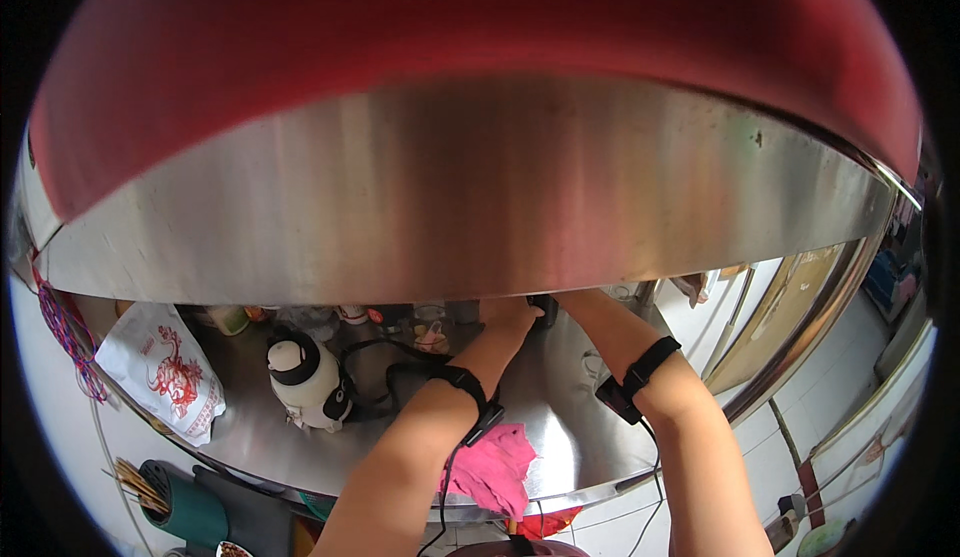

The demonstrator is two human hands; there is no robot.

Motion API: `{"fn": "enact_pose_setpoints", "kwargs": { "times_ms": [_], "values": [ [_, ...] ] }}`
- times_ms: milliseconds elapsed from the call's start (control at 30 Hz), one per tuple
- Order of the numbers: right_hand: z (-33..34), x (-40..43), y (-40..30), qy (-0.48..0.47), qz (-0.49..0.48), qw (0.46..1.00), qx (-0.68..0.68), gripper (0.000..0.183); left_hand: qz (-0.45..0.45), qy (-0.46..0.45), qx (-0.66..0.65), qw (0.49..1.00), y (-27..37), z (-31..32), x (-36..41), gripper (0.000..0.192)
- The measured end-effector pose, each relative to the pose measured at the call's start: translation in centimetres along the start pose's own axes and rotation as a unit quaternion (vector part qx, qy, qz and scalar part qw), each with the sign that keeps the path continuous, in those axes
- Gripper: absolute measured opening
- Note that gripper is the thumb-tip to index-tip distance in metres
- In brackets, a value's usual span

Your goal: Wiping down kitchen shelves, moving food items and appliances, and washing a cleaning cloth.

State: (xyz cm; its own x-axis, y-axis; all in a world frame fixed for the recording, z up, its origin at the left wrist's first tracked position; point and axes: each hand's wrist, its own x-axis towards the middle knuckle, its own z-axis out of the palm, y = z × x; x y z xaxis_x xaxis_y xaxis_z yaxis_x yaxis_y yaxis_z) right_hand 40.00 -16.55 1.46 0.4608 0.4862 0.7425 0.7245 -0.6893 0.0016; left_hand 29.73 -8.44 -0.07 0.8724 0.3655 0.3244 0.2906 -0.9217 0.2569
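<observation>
My left hand (516,312) reaches under the front edge of a stainless steel shelf (480,204). Its thumb side lies against or close to a dark, upright object (549,311), and its fingers are hidden, so I cannot tell whether it grips. My right forearm (630,339) goes under the same edge, which hides the right hand. A clear glass mug (592,364) stands by the right forearm. Below the left wrist, a pink cloth (491,471) hangs over the front edge of the steel counter (559,407).
On the left stand a panda-patterned bottle (311,384) and a white paper bag (169,377) with red print. Jars (229,319) and a glass container (431,337) line the back. A green holder (184,504) with chopsticks stands below the counter's left side. Black cables hang from both wrist straps.
</observation>
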Motion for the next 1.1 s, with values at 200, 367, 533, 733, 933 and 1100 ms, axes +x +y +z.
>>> {"fn": "enact_pose_setpoints", "kwargs": {
  "times_ms": [200, 367, 533, 733, 933, 1100],
  "values": [
    [0.3, 1.0, -0.9, 0.152, -0.01, 0.983, 0.104, 0.084, 0.023, 0.033, 0.049, 0.998, 0.2, 1.5, 1.0, 0.054],
    [-4.5, -0.2, -2.5, -0.089, 0.079, 0.991, 0.065, 0.084, 0.001, -0.092, 0.055, 0.994, 0.0, 1.2, 0.0, 0.052],
    [-7.9, -2.3, -4.6, -0.082, 0.149, 0.977, 0.128, 0.091, 0.023, -0.084, 0.054, 0.995, -1.5, 0.5, -1.5, 0.051],
    [-12.4, -4.5, -6.4, -0.168, 0.066, 0.98, 0.084, 0.081, 0.056, -0.126, 0.046, 0.989, -3.3, -4.1, -3.5, 0.046],
    [-13.8, -6.6, -11.9, -0.309, 0.032, 0.936, 0.165, 0.053, -0.106, -0.057, 0.035, 0.992, -7.6, -6.9, -4.8, 0.062],
    [-10.9, -7.4, -14.7, -0.368, 0.037, 0.915, 0.159, 0.051, -0.282, 0.169, -0.16, 0.931, -13.5, -4.3, -3.0, 0.093]
  ]
}}
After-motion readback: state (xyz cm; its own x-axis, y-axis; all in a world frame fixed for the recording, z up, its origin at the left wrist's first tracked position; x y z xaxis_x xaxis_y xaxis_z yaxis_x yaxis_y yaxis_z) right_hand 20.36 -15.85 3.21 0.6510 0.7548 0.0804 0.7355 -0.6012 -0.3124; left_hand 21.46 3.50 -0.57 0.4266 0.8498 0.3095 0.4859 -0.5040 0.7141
